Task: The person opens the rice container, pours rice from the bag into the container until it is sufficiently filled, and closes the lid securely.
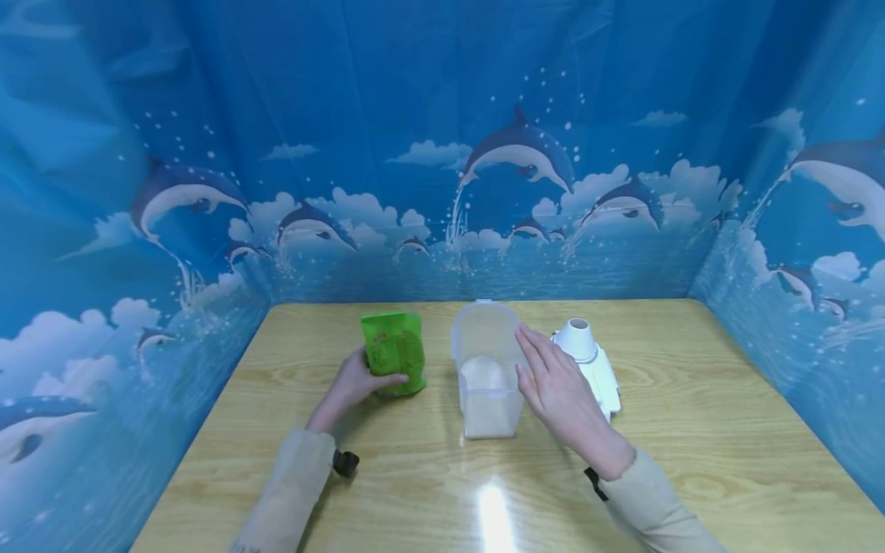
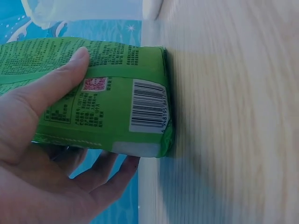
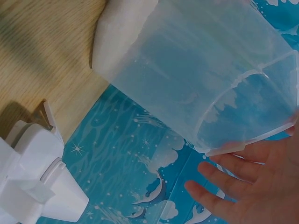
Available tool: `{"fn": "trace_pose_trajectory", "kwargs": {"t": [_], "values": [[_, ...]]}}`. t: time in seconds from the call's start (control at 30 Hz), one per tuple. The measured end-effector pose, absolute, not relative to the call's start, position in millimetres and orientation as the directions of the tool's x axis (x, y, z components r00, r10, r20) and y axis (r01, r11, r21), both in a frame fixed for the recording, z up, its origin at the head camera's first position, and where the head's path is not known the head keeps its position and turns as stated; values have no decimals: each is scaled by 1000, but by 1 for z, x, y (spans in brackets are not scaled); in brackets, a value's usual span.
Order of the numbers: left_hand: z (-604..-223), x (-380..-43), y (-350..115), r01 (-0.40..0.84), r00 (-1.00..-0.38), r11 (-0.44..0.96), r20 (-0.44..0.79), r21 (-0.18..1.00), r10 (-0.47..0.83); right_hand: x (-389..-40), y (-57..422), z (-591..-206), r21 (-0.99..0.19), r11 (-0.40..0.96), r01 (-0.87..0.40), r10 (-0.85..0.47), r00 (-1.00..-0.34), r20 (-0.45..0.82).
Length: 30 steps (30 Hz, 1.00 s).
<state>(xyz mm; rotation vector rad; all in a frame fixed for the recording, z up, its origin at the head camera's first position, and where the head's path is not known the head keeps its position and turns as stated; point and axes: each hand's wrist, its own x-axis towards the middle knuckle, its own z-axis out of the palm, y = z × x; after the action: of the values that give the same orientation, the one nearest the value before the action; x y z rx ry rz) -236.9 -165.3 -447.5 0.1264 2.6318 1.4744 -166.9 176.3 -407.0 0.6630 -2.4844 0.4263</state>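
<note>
The table (image 1: 415, 491) gives ample working surface, so things can be handled well inside its left and right edges. Near the middle of its back edge stands the clear container (image 1: 489, 418), open at the top, with something pale (image 1: 484, 376) in its bottom; tall and thin-walled, it would probably tip or slide if pushed from one side only. The white piece with the cone (image 1: 588, 357) lies just beside it, on the side toward the back right corner, close enough that an elbowing wrist could knock it.

The green packet (image 1: 394, 346) is upright toward the back edge, between the container and the left edge (whether its bottom touches the surface I cannot tell). The left hand (image 1: 356, 380) is clamped on it by one side, thumb across the printed face and fingers behind; a soft packet like this likely wants a firm hold without squeezing. The right hand (image 1: 563, 388) has its fingers straight and apart, a fingertip (image 3: 219, 160) touching the container's rim. That light touch may guide the container, but curling fingers round the wall would steady it better.
</note>
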Motion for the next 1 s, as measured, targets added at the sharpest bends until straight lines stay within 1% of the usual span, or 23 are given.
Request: {"fn": "trace_pose_trajectory", "kwargs": {"t": [0.3,0.47,0.63,0.8,1.0], "values": [[-447,-222,-158,39,-985,504,-50,863,163,-168,177,-407,-156,829,-538,-371,-737,565],[-450,-218,-157,35,-984,484,-55,874,171,-167,177,-407,-165,829,-534,-371,-746,553],[-455,-217,-156,31,-983,521,-69,853,170,-166,177,-406,-164,832,-530,-368,-749,551],[-462,-216,-156,2,-981,555,-107,832,165,-166,177,-407,-165,833,-528,-367,-751,549],[-464,-217,-156,-51,-981,555,-145,830,127,-166,177,-407,-170,830,-531,-369,-751,547]]}}
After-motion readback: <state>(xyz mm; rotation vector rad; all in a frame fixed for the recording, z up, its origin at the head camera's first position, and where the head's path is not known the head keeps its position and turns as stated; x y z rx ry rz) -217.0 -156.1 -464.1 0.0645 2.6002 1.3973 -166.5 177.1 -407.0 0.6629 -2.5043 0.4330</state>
